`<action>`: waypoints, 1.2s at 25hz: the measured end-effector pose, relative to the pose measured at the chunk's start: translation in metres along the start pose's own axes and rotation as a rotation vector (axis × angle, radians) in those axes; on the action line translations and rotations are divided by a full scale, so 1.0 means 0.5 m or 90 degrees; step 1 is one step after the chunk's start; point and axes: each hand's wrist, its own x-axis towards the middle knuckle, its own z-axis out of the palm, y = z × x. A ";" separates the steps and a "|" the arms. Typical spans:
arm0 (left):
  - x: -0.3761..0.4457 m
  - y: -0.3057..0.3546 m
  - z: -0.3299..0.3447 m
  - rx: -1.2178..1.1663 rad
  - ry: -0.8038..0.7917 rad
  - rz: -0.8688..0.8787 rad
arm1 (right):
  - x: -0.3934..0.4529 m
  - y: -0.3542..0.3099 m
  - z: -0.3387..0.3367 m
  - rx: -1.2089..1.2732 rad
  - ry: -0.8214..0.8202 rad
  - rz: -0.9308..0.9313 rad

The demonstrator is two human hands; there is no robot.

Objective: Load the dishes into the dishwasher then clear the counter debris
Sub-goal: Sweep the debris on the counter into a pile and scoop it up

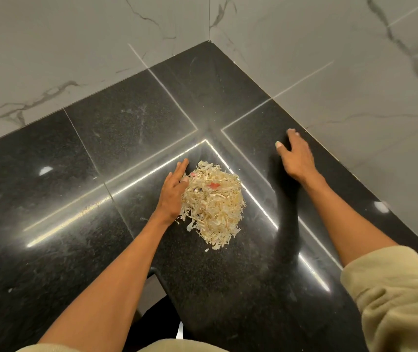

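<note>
Neither hand grips anything: the left hand (pixel 173 191) lies with straight fingers pressed edge-on against the left side of the debris pile (pixel 213 203), and the right hand (pixel 295 154) rests spread and flat on the counter (pixel 76 250), well apart from the pile toward the wall. Pale, papery shreds with a small reddish scrap on top make up the heap, which sits on the dark polished counter near its inner corner. Veined marble wall tiles (pixel 76 47) rise behind, and a beige sleeve (pixel 393 295) covers the right upper arm.

One pile of pale debris (pixel 213 204) on one black counter (pixel 126 138), one red scrap (pixel 213 185) atop, two hands: left hand (pixel 173 191), right hand (pixel 296 156).
</note>
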 end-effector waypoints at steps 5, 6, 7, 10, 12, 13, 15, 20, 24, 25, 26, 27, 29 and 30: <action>-0.002 0.014 -0.001 -0.009 -0.008 0.012 | -0.141 -0.056 0.069 0.082 -0.098 -0.181; -0.002 0.018 -0.002 -0.009 -0.010 0.016 | -0.150 -0.050 0.074 0.099 -0.067 -0.181; -0.003 0.022 -0.001 -0.012 -0.013 0.021 | -0.151 -0.042 0.073 0.124 -0.019 -0.148; -0.008 0.021 -0.001 -0.022 -0.010 0.030 | -0.167 -0.046 0.081 0.178 0.064 -0.030; -0.008 0.019 0.000 -0.021 -0.002 0.028 | -0.197 -0.083 0.119 0.179 0.049 -0.067; -0.008 0.021 0.000 -0.024 -0.004 0.025 | -0.215 -0.104 0.147 0.181 0.028 -0.093; -0.011 0.029 0.000 -0.040 -0.011 0.030 | -0.251 -0.142 0.194 0.187 -0.012 -0.106; -0.041 0.040 0.000 -0.069 -0.032 0.043 | -0.289 -0.179 0.227 0.283 -0.012 -0.079; -0.082 0.045 -0.006 -0.142 -0.031 0.026 | -0.342 -0.144 0.230 0.231 0.096 -0.078; -0.094 0.044 -0.007 -0.161 -0.018 0.030 | -0.366 -0.132 0.237 0.194 0.125 -0.067; -0.105 0.040 -0.009 -0.180 -0.001 0.034 | -0.390 -0.122 0.250 0.163 0.143 -0.052; -0.116 0.036 -0.010 -0.200 0.015 0.036 | -0.413 -0.120 0.265 0.137 0.152 -0.039; -0.133 0.031 -0.008 -0.228 0.032 0.027 | -0.444 -0.133 0.296 0.098 0.153 -0.017; -0.138 0.031 -0.006 -0.233 0.035 0.023 | -0.449 -0.146 0.308 0.085 0.151 -0.008</action>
